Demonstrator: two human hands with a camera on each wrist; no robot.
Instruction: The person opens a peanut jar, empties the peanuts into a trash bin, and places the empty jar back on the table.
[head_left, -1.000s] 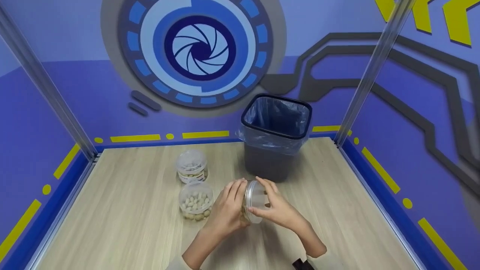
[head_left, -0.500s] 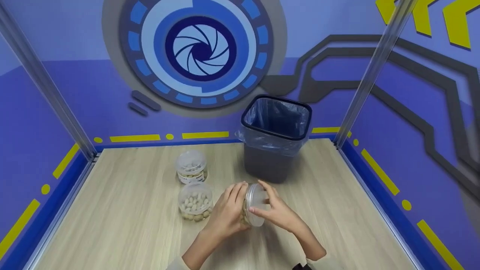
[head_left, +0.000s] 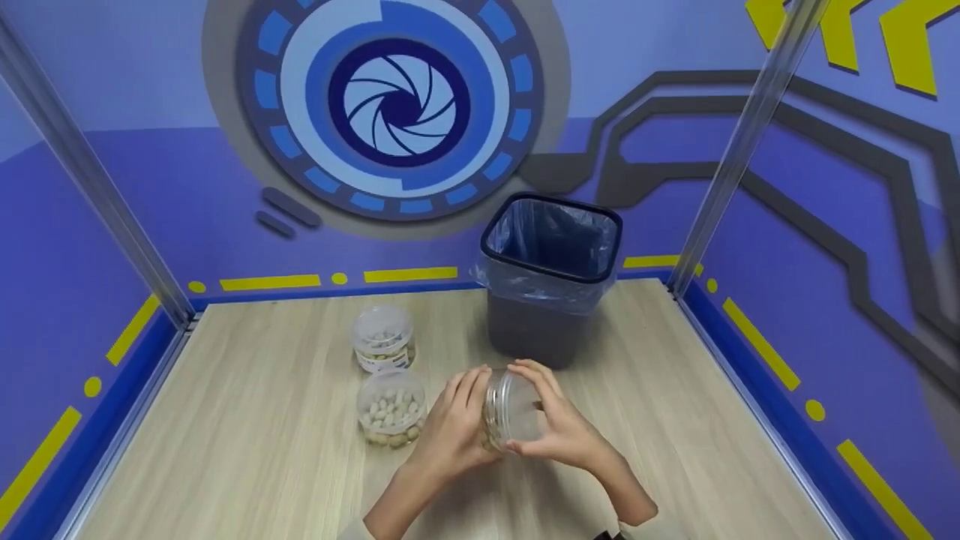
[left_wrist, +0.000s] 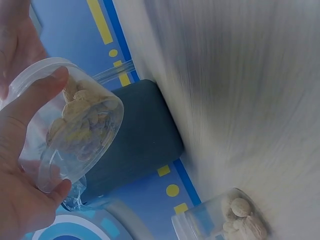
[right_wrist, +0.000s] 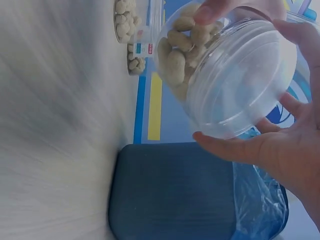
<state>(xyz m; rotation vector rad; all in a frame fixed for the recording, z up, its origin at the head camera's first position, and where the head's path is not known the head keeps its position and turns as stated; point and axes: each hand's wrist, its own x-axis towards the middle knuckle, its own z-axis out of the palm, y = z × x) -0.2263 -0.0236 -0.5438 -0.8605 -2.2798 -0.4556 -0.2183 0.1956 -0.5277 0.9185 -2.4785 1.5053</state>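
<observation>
A clear plastic jar (right_wrist: 175,60) of tan nut-like pieces is held on its side above the table, its translucent lid (head_left: 526,412) facing right. My left hand (head_left: 448,429) grips the jar's body, with the thumb and fingers around its wall in the left wrist view. Around the lid's rim curl the fingers and thumb of my right hand (head_left: 574,427); the palm faces the lid's flat top. Left of my hands stands a similar jar (head_left: 390,409) with tan pieces inside. Behind it is another jar (head_left: 383,341) bearing a white label.
A dark bin (head_left: 531,330) with a clear plastic liner (head_left: 536,285) stands just beyond my hands, near the back wall. The wooden table (head_left: 247,420) is enclosed by blue-purple panels and metal posts (head_left: 724,187).
My right hand has shifted its hold on the lid, its thumb moving lower along the rim. The left hand keeps gripping the jar in nearly the same place.
</observation>
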